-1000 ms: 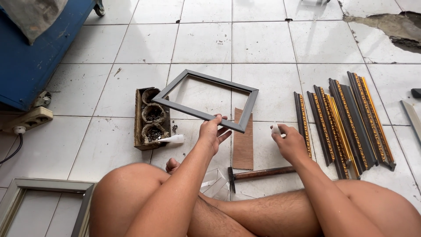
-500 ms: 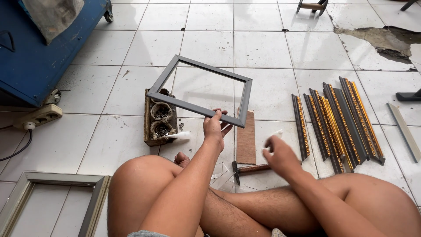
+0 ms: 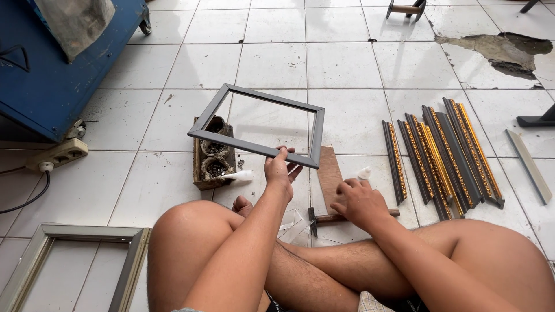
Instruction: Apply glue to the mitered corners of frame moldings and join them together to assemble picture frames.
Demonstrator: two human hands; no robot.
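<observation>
- Left hand [image 3: 280,173] pinching near edge of grey picture frame [image 3: 257,126], lifted and tilted above tiled floor [image 3: 341,63].
- Right hand [image 3: 358,202] resting over hammer [image 3: 324,218], fingers curled.
- Moulding strips [image 3: 442,156] lying to the right.
- Wooden box [image 3: 213,155] under frame.

grey frame [image 3: 254,149], gold-patterned mouldings [image 3: 442,159], blue cart [image 3: 63,81]

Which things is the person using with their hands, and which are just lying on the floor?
In use:
- grey picture frame, held up by the left hand
- hammer, under the right hand
- small white piece at the right fingertips

Just lying about:
- gold-trimmed frame strips
- wooden box of pots
- pale frame
- power strip
- blue cart
</observation>
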